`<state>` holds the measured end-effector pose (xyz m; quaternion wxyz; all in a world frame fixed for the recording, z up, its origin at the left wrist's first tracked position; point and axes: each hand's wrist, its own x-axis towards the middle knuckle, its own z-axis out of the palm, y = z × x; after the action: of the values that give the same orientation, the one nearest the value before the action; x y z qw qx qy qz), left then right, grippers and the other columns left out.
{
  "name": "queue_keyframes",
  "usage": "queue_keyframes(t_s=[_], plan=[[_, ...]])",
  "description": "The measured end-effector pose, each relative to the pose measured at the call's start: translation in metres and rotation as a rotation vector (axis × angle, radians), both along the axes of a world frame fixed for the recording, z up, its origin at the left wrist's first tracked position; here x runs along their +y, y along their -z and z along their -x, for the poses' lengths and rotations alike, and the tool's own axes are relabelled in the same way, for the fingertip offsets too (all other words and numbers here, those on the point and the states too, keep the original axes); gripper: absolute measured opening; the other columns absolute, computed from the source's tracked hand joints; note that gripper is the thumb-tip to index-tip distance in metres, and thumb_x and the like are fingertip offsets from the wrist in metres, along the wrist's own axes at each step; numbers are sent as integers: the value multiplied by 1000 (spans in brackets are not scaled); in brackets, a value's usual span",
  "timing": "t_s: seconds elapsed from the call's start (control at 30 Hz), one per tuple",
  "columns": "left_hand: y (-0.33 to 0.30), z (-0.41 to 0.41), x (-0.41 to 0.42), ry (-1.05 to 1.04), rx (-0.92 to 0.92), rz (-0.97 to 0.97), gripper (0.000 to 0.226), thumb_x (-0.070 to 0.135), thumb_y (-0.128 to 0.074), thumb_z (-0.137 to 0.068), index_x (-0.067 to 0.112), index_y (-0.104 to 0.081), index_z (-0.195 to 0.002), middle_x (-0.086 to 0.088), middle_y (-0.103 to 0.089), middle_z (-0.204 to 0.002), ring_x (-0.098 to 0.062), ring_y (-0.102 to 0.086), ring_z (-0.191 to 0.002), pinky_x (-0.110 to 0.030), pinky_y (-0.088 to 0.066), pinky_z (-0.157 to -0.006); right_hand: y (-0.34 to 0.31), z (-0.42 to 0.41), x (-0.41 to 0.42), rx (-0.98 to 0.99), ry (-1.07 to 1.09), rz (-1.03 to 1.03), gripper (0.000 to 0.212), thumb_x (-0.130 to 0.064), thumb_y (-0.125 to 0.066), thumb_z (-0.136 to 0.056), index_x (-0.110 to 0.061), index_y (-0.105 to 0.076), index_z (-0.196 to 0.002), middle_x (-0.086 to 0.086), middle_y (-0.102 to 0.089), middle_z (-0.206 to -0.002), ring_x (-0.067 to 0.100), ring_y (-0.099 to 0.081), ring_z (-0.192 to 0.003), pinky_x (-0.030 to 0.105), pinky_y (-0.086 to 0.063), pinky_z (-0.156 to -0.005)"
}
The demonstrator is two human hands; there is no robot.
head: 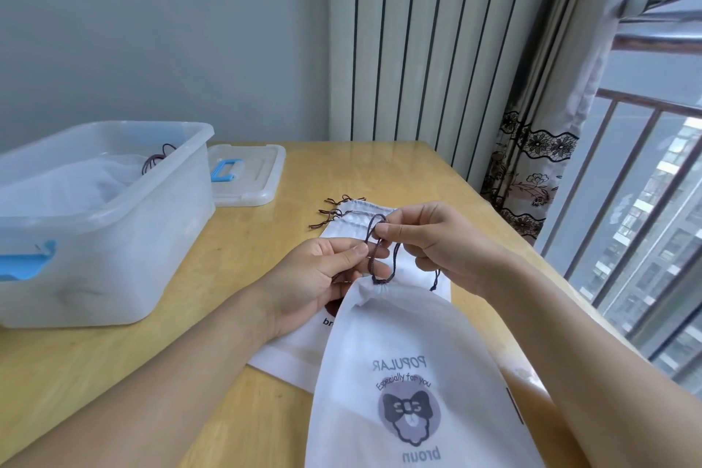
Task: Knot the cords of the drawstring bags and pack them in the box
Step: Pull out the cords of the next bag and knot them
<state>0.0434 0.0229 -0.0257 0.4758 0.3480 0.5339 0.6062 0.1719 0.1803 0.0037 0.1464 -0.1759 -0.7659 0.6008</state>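
While both hands pinch thin dark cord [381, 239], soft white bag [399, 346] hangs

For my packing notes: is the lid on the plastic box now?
No, the lid lies on the table behind the open box.

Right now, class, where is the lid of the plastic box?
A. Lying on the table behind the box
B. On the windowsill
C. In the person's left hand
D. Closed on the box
A: the lid, with its blue handle, lies flat on the table just behind the open box.
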Motion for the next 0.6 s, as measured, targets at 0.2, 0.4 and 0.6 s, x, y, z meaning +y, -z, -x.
queue_keyframes(t_s=[0.2, 0.4, 0.6], plan=[[0, 3, 0, -44, -183, -6, 29, 23, -67, -80, 7, -73, -103, -14, -75, -97, -14, -50, -79, -23, -50, -77, -2, -2, 0, -8, 61, -13, 15, -11, -72, -92, 3, -72, -89, -1, -53, -59, 9, -26, -46, 19, -20, -41], [-4, 1, -2, 54, -164, 2, 19, 21, -62, -85, 9, -73, -95, -13, -73, -100, -9, -49, -64, -22, -48, -71, -5, -4, -1, -4, 50, 12, 14, -12, -69, -94, -6, -69, -81, -3, -52, -59, 8, -26, -46, 18, -19, -40], [-3, 1, -3, 62, -53, 50, 29, 18, -65, -82, 2, -75, -104, -13, -74, -102, -11, -63, -75, -25, -52, -75, -9, -7, -3, -23, -30, 42, 11, -12, -60, -97, -6, -63, -89, 2, -48, -67, 9, -24, -47, 18, -20, -40]])
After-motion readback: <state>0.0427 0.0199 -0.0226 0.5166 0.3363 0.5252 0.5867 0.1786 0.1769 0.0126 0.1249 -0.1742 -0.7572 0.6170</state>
